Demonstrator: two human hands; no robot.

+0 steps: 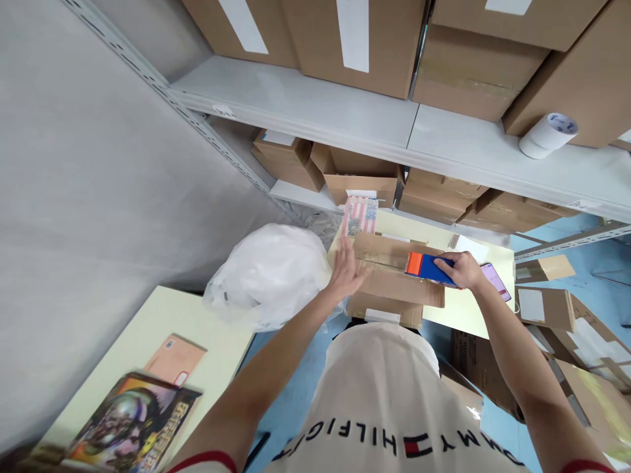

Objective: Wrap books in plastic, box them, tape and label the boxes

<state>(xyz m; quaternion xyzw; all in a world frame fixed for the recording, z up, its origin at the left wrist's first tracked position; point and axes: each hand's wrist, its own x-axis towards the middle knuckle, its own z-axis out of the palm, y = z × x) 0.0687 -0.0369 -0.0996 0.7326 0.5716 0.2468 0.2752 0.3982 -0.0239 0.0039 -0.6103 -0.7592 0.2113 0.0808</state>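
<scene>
A brown cardboard box [394,279] lies on a pale yellow table [458,312] in front of me. My left hand [346,270] rests flat and open on the box's left flap. My right hand [462,269] is closed round a blue and orange tape dispenser [426,267], held against the top of the box at its right side. Just right of that hand a phone [495,281] with a pink screen lies on the table.
A white plastic bag [269,272] bulges left of the box. A flag-patterned packet [361,215] lies behind it. Grey shelves [345,112] carry several cartons and a tape roll [547,135]. A second table [162,328] at lower left holds a colourful boxed item [131,420]. Flattened cartons [566,328] lie on the blue floor at right.
</scene>
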